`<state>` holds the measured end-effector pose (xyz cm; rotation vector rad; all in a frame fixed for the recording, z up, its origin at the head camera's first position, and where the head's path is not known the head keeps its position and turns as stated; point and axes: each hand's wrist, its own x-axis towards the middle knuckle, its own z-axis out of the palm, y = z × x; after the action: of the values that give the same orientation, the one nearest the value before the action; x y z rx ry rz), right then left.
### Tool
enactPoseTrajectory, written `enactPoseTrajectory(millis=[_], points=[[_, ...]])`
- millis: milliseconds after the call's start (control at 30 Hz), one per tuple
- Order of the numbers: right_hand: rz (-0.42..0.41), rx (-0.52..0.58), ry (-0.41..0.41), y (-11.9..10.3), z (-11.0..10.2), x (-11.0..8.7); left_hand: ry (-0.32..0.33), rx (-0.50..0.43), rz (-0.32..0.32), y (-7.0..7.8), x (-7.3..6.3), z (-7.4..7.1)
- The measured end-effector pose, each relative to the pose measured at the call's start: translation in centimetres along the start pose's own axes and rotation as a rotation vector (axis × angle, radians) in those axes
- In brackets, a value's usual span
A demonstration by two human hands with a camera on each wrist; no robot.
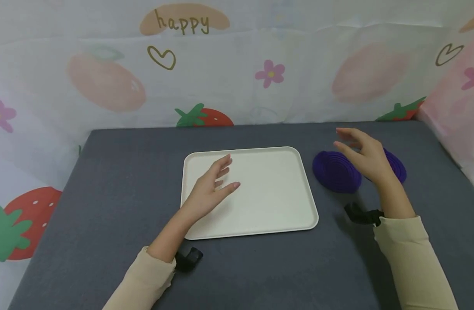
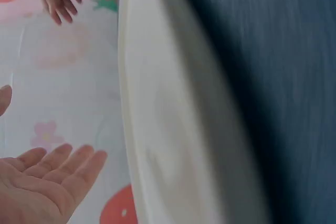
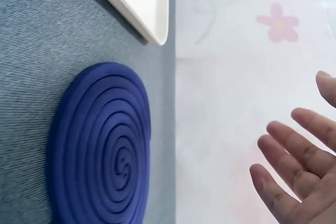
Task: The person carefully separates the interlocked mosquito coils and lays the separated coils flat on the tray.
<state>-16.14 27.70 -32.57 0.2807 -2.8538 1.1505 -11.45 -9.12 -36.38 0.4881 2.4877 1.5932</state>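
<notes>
A cream rectangular tray (image 1: 268,193) lies on the dark grey table in the head view. Over its left part hovers my left hand (image 1: 204,193), fingers extended and thumb apart, holding nothing. To the right of the tray lie two purple-blue round pieces with spiral ridges; the left one (image 1: 336,172) shows nearly whole, while the right one (image 1: 395,167) is partly hidden behind my right hand (image 1: 366,157). That hand is raised above them with loosely bent fingers and nothing in its grasp. In the right wrist view one ridged spiral disc (image 3: 102,150) lies flat on the cloth.
A dark grey cloth (image 1: 105,206) covers the table. Behind it hangs a pale curtain (image 1: 299,56) printed with fruit, flowers and hearts. Black straps with small camera mounts sit at both wrists, the left mount (image 1: 188,259) near the tray's front edge.
</notes>
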Motion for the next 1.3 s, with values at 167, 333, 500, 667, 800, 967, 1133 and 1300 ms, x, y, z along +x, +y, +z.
enactPoseTrajectory(millis=[167,333,500,667,800,967,1133,1300], points=[[0.013,0.045,0.029,1.7,-0.1,-0.8,-0.056,-0.227,-0.06,0.3,0.0,2.6],[0.037,0.062,0.036,3.5,-0.2,-1.2,-0.115,-0.346,-0.078,0.2,0.1,5.2],[0.074,0.09,0.035,4.5,-0.3,-1.7,-0.181,-0.416,-0.088,0.3,0.2,7.5],[0.073,0.134,0.027,5.7,-0.2,-2.0,-0.219,-0.474,-0.106,0.8,0.3,9.4],[0.07,0.152,0.022,6.5,-0.3,-2.2,-0.212,-0.569,-0.141,1.4,0.7,10.9],[0.093,0.165,0.005,7.3,-0.6,-2.3,-0.161,-0.732,-0.2,2.2,1.0,13.0],[0.089,0.204,0.002,7.7,-0.7,-2.1,-0.141,-0.821,-0.218,3.1,1.4,15.3],[0.069,0.222,0.021,8.0,-0.4,-1.8,-0.147,-0.905,-0.24,4.1,1.7,17.2]])
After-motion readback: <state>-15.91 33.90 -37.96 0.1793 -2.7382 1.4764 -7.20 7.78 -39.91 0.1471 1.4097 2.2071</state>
